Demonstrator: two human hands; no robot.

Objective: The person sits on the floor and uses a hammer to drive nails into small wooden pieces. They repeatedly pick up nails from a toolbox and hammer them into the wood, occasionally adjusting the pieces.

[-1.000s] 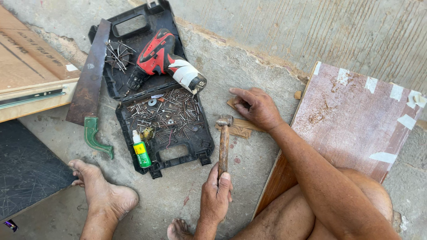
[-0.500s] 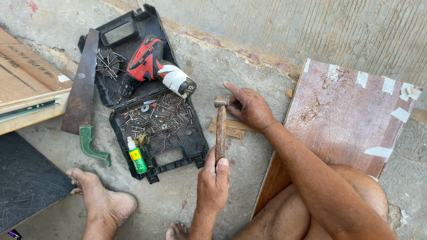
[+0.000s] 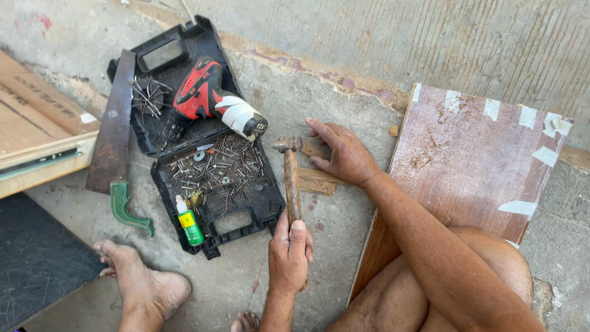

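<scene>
My left hand [image 3: 289, 255] grips the lower end of a hammer [image 3: 291, 178] with a wooden handle and a rusty metal head. The head points away from me, just left of my right fingertips. My right hand [image 3: 345, 157] lies flat, palm down, on a small piece of wood [image 3: 316, 181] on the concrete floor, pressing on it. The hammer's handle runs along the left end of that piece.
An open black tool case [image 3: 209, 212] left of the hammer holds loose nails and screws, a red cordless drill [image 3: 206, 98] and a small green glue bottle [image 3: 189, 226]. A handsaw [image 3: 114, 141] lies left of it. A reddish board [image 3: 473, 166] leans by my right knee. My bare foot [image 3: 144, 286] rests lower left.
The hammer head has moved away from me, from over the wood piece up to beside my right fingertips. My right hand stays on the wood. The view has shifted slightly.
</scene>
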